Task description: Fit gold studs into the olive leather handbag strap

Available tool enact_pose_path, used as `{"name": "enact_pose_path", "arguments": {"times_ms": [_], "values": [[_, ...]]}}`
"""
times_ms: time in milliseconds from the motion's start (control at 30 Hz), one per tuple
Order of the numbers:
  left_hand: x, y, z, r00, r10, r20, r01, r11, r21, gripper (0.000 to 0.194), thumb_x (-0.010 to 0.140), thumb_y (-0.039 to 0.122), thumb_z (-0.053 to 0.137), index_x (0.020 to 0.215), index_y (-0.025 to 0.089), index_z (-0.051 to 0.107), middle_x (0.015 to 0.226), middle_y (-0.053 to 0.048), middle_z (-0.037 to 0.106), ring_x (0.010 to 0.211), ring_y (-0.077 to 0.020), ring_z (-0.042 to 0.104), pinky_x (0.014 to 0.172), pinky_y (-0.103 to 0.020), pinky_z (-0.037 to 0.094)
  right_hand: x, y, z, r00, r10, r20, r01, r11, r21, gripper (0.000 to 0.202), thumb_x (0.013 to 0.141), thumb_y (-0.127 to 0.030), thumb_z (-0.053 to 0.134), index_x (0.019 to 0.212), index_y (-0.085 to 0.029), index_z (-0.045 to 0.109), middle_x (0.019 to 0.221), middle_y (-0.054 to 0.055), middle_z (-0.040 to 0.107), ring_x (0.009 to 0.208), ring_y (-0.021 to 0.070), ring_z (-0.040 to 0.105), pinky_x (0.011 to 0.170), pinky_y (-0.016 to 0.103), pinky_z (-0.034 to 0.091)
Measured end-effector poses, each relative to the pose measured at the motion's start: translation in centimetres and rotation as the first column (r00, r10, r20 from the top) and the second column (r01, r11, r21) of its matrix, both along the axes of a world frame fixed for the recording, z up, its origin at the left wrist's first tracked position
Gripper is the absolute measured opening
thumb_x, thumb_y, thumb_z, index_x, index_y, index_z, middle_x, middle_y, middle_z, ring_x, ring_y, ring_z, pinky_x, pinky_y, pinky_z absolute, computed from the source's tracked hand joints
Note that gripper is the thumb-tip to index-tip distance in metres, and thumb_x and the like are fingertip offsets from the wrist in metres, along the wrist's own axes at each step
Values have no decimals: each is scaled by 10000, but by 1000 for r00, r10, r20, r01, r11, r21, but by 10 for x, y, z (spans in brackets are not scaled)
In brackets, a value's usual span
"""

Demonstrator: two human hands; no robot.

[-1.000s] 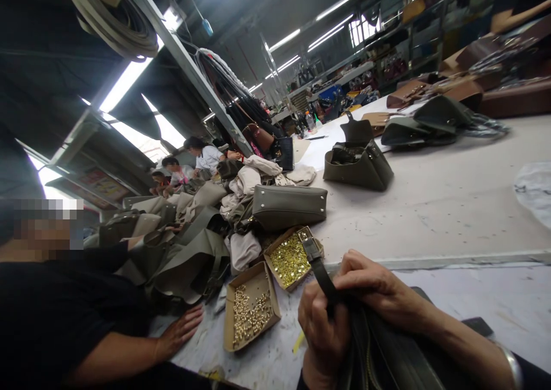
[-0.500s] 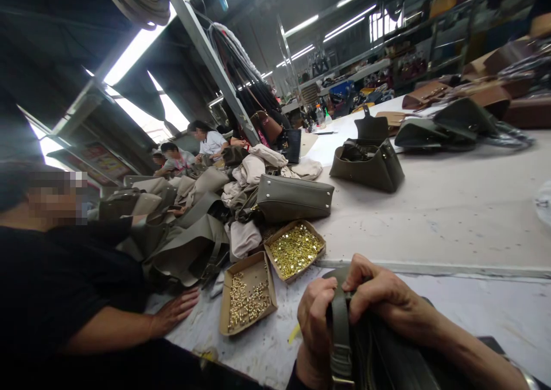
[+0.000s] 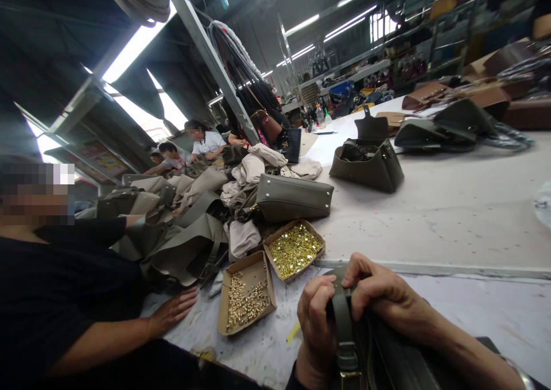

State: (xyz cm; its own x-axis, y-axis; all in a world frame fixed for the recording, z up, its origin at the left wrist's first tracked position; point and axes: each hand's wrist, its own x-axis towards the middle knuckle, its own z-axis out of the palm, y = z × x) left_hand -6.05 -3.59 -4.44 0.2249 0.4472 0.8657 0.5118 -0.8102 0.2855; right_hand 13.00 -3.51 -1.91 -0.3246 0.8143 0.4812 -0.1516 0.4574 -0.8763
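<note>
A dark olive handbag point(image 3: 394, 358) is between my hands at the lower right, with a strap and a gold buckle running down its near side. My left hand point(image 3: 316, 321) has its fingers curled round the bag's edge beside the strap. From the right, my right hand point(image 3: 383, 295) pinches the top of the bag by the strap's upper end. Whatever small part may be under those fingertips is hidden. Just left of my hands stand a cardboard tray point(image 3: 224, 304) of small gold studs and another cardboard tray point(image 3: 321, 252) of gold-coloured metal pieces.
An olive bag point(image 3: 297, 197) lies on its side behind the trays, against a heap of bags point(image 3: 189, 243). Another bag point(image 3: 365, 166) stands open on the table. At left, a co-worker's hand point(image 3: 174, 309) rests on the table edge. Brown and dark bags point(image 3: 473, 105) fill the far right.
Both my hands keep their hold on the handbag, which has shifted slightly so more of the buckle shows. The co-worker at left has leaned a little further left.
</note>
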Motion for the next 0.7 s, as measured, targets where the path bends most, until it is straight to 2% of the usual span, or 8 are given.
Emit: {"name": "enact_pose_path", "arguments": {"times_ms": [167, 367, 467, 533, 567, 633, 700], "values": [[2, 1, 3, 999, 6, 54, -5, 1000, -30, 219, 956, 142, 584, 1170, 141, 537, 1047, -113, 676, 984, -196, 710, 842, -323, 638, -3, -1, 5, 1000, -9, -1, 9, 1000, 19, 451, 1074, -552, 524, 861, -241, 771, 1030, 73, 566, 995, 233, 604, 884, 351, 507], [8, 3, 3, 997, 40, 70, -41, 999, 16, 210, 943, 146, 591, 1149, 149, 548, 1017, -113, 696, 921, -205, 729, 783, -322, 643, -3, -1, 10, 997, -44, 67, 35, 990, 133, 495, 1108, -557, 410, 880, -259, 732, 1053, 64, 623, 1007, 233, 611, 896, 367, 480], [8, 3, 2, 995, 54, 78, -57, 998, 34, 243, 927, 118, 588, 1166, 146, 554, 1034, -119, 702, 934, -210, 731, 790, -336, 643, -5, -2, 6, 995, -74, 61, 63, 985, 163, 343, 1132, -379, 424, 904, -258, 651, 1069, 48, 631, 1011, 230, 590, 891, 370, 472], [6, 2, 3, 996, 51, 66, -54, 998, 45, 240, 939, 127, 565, 1178, 143, 560, 1042, -121, 705, 949, -211, 732, 797, -337, 642, -7, -4, 2, 995, -94, 26, 90, 989, 116, 166, 1077, -205, 465, 971, -269, 574, 1062, 30, 630, 983, 220, 586, 869, 362, 481], [5, 2, 3, 997, 45, 56, -48, 998, 49, 230, 953, 144, 552, 1182, 144, 564, 1046, -122, 706, 960, -213, 733, 802, -338, 643, -8, -4, 1, 994, -112, 18, 110, 990, 86, 150, 1030, -138, 485, 1003, -274, 544, 1052, 23, 627, 964, 216, 586, 855, 359, 486], [4, 1, 4, 998, 34, 47, -36, 998, 48, 215, 975, 176, 540, 1185, 147, 571, 1058, -123, 709, 983, -215, 733, 820, -343, 643, -8, -4, 0, 986, -149, 77, 143, 987, 77, 240, 952, -59, 504, 1051, -276, 532, 1027, 16, 624, 942, 218, 577, 828, 358, 487], [3, 1, 6, 999, 25, 48, -27, 998, 48, 211, 982, 185, 552, 1188, 146, 578, 1073, -122, 710, 1002, -208, 729, 844, -335, 639, -7, -3, 2, 965, -185, 187, 147, 969, 197, 298, 951, -37, 497, 1120, -273, 565, 1048, 25, 638, 966, 231, 559, 836, 372, 477]]}}
